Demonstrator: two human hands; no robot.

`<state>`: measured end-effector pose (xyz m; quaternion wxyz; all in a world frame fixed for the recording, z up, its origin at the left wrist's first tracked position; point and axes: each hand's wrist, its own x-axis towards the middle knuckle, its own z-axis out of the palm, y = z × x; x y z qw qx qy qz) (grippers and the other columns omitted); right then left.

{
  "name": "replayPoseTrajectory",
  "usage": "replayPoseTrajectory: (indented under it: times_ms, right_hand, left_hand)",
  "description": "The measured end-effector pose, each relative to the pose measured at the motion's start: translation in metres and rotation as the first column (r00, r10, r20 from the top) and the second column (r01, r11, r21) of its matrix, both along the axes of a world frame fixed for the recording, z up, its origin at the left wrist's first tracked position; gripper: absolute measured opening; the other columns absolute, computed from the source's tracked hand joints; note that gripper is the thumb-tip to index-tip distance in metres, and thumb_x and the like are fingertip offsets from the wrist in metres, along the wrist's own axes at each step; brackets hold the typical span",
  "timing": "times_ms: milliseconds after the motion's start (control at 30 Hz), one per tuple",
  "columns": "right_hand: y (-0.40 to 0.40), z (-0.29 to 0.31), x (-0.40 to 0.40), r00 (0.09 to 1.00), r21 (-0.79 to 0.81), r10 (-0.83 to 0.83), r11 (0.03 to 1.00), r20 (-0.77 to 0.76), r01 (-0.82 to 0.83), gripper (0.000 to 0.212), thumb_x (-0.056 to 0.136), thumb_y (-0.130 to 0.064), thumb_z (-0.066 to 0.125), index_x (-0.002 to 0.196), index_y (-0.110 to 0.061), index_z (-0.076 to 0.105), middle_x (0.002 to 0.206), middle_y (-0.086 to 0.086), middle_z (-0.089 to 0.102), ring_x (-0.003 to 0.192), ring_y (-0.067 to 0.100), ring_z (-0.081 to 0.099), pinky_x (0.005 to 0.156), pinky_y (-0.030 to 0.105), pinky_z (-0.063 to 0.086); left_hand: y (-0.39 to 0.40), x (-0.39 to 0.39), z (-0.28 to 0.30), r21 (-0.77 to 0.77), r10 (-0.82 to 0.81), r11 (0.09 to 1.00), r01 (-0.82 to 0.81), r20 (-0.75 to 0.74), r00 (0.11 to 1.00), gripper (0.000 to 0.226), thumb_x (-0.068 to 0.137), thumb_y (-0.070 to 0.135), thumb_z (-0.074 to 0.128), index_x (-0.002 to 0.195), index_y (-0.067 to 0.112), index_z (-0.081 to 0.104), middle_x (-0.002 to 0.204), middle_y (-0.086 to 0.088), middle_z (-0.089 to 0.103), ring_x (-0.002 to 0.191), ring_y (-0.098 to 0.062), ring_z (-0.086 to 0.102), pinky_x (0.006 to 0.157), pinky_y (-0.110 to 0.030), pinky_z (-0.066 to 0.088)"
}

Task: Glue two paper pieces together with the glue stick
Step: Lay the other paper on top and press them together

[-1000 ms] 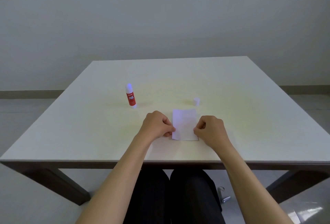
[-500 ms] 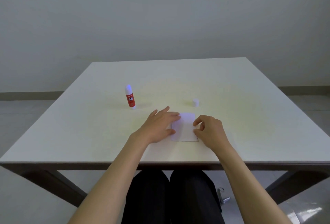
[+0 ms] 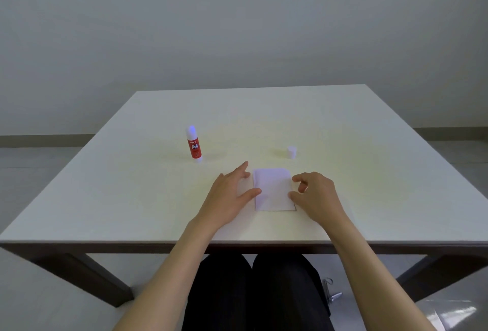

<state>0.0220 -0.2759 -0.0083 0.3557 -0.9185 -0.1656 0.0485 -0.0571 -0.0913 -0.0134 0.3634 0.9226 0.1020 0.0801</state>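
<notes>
From the head camera, we see our left hand [image 3: 229,196] spread flat on the table [image 3: 132,198], its thumb touching the left edge of the paper [image 3: 273,190] and holding nothing. Our right hand [image 3: 315,196] is loosely curled, fingertips at the paper's right edge, gripping nothing. The paper lies flat between both hands, near the table's front edge. We judge the pieces are already stacked and the pressing step is in hand; next we should smooth them firmly, then recap the glue. We count one glue stick [image 3: 193,145] standing uncapped to the left, one cap [image 3: 291,152] beyond the paper, and one visible stack; separate sheets cannot be told apart.
</notes>
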Motion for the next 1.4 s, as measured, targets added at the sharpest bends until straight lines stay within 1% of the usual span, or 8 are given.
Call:
replayPoseTrajectory:
  times_ms: [233,433,733,900,1100,1167,1300,1400]
  right_hand:
    - [0.005,0.0,-0.002,1.0,-0.019,0.027,0.999,0.013,-0.026,0.042,0.083,-0.017,0.065,0.125,-0.012,0.059,0.093,0.001,0.052,0.087,0.015,0.048,0.074,0.024,0.035]
    - [0.009,0.002,-0.001,0.999,-0.041,0.041,0.998,-0.018,-0.042,0.043,0.083,-0.018,0.064,0.126,-0.019,0.058,0.088,-0.003,0.052,0.089,0.017,0.052,0.071,0.026,0.039]
    - [0.024,0.001,-0.012,0.993,-0.212,0.107,0.973,0.049,-0.094,0.043,0.092,-0.028,0.05,0.134,-0.03,0.05,0.119,0.003,0.052,0.106,0.028,0.055,0.075,0.03,0.039]
    - [0.029,0.0,-0.019,0.981,-0.273,0.168,0.952,0.094,-0.137,0.042,0.094,-0.03,0.045,0.136,-0.03,0.047,0.123,0.005,0.049,0.104,0.031,0.055,0.074,0.031,0.038]
    - [0.037,-0.001,-0.025,0.954,-0.314,0.252,0.93,0.162,-0.192,0.028,0.095,-0.025,0.043,0.116,-0.017,0.059,0.097,0.003,0.044,0.088,0.031,0.055,0.066,0.031,0.04]
    - [0.039,-0.001,-0.024,0.953,-0.291,0.26,0.934,0.159,-0.206,0.03,0.095,-0.025,0.043,0.119,-0.019,0.059,0.1,0.003,0.046,0.091,0.03,0.055,0.067,0.03,0.039]
    - [0.028,0.003,-0.016,0.976,-0.154,0.066,0.987,0.207,-0.034,0.036,0.094,-0.024,0.045,0.129,-0.024,0.054,0.11,0.004,0.053,0.097,0.026,0.055,0.069,0.03,0.04]
    - [0.022,0.0,-0.015,0.961,-0.263,0.0,0.962,0.277,0.076,0.031,0.092,-0.021,0.045,0.117,-0.013,0.062,0.114,0.006,0.056,0.104,0.027,0.047,0.077,0.034,0.039]
  left_hand:
    - [-0.001,-0.001,0.001,-0.032,-0.001,0.999,-0.001,-0.06,0.998,0.084,0.086,0.052,0.054,0.151,0.026,0.006,0.145,0.014,0.044,0.143,-0.031,0.02,0.114,-0.04,0.012]
    - [0.001,0.0,0.0,-0.133,0.013,0.991,-0.024,-0.087,0.996,0.094,0.084,0.054,0.056,0.15,0.026,-0.003,0.146,0.015,0.042,0.146,-0.026,0.013,0.115,-0.05,0.015]
    - [0.0,-0.001,0.0,-0.138,-0.008,0.99,-0.008,-0.115,0.993,0.098,0.083,0.058,0.053,0.149,0.027,-0.012,0.149,0.02,0.034,0.147,-0.029,0.005,0.116,-0.051,0.01]
    - [-0.002,-0.005,-0.001,-0.031,-0.035,0.999,0.032,-0.092,0.995,0.094,0.086,0.056,0.05,0.148,0.024,-0.014,0.153,0.018,0.027,0.145,-0.019,0.008,0.114,-0.034,0.0]
    - [0.013,-0.021,-0.006,0.035,-0.064,0.997,0.067,-0.077,0.995,0.086,0.091,0.048,0.049,0.148,0.025,-0.011,0.155,0.018,0.021,0.144,-0.01,0.005,0.105,-0.02,-0.004]
    - [0.02,-0.024,-0.004,0.05,-0.075,0.996,0.079,-0.078,0.994,0.082,0.092,0.044,0.049,0.149,0.027,-0.008,0.154,0.019,0.022,0.145,-0.011,0.006,0.105,-0.019,-0.002]
    - [0.028,-0.025,0.001,0.037,-0.093,0.995,0.096,-0.093,0.991,0.077,0.093,0.045,0.045,0.149,0.031,-0.005,0.151,0.021,0.03,0.144,-0.011,0.011,0.105,-0.018,-0.002]
    - [0.023,-0.022,-0.001,0.001,-0.105,0.994,0.106,-0.11,0.988,0.075,0.093,0.047,0.043,0.149,0.032,-0.006,0.151,0.019,0.031,0.143,-0.013,0.012,0.103,-0.017,-0.001]
